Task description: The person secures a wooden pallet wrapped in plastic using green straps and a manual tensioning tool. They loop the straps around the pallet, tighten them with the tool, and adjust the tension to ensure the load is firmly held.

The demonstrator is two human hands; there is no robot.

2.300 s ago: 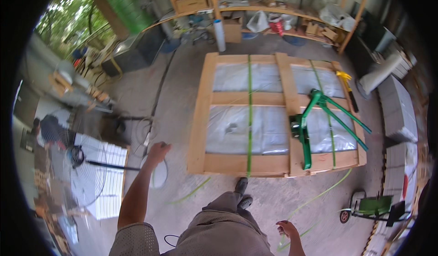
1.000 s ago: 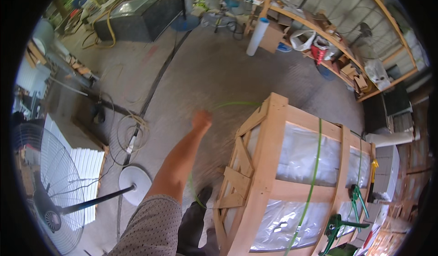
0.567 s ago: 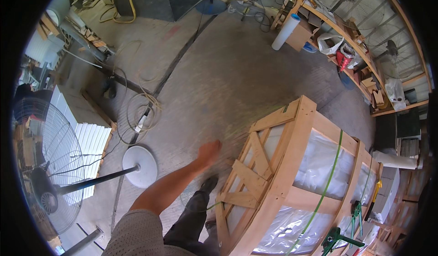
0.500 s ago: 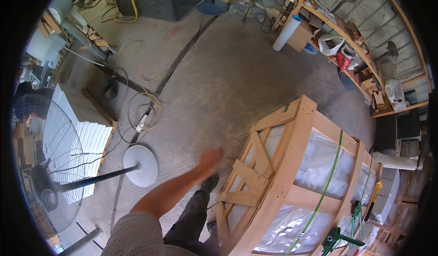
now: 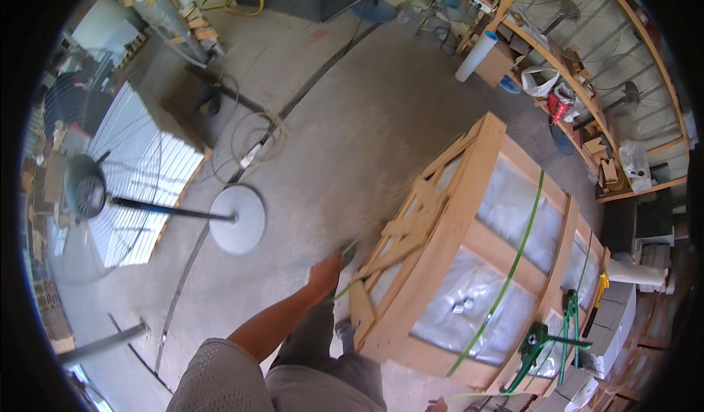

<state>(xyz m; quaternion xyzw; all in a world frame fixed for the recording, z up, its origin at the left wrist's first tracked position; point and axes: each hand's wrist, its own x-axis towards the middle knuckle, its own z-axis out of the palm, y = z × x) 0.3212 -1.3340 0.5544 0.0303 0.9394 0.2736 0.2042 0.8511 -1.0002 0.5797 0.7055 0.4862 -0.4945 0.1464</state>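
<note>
A pale wooden crate (image 5: 469,184) stands to my right, with plastic-wrapped goods (image 5: 477,294) behind its slats. A green strap (image 5: 524,250) runs over it, and a short stretch of green strap shows at the crate's near left side. My left hand (image 5: 325,275) is closed beside that side, low over my shoe; what is in it cannot be made out. At the bottom edge my right hand (image 5: 437,405) shows only in part, its fingers closed at a green strap by the crate's base. A green strapping tool (image 5: 539,342) and a small metal piece (image 5: 463,306) rest on the crate.
A fan (image 5: 86,186) on a round white base (image 5: 238,220) stands at the left, near stacked white panels (image 5: 132,192). A coiled hose (image 5: 257,144) lies on the floor. Shelving (image 5: 579,96) and a blue-ended roll (image 5: 477,56) are at the far right.
My left hand has drawn back toward me and lower. My right hand has come into view at the bottom edge. The head view has shifted, and the small metal piece now shows on the plastic.
</note>
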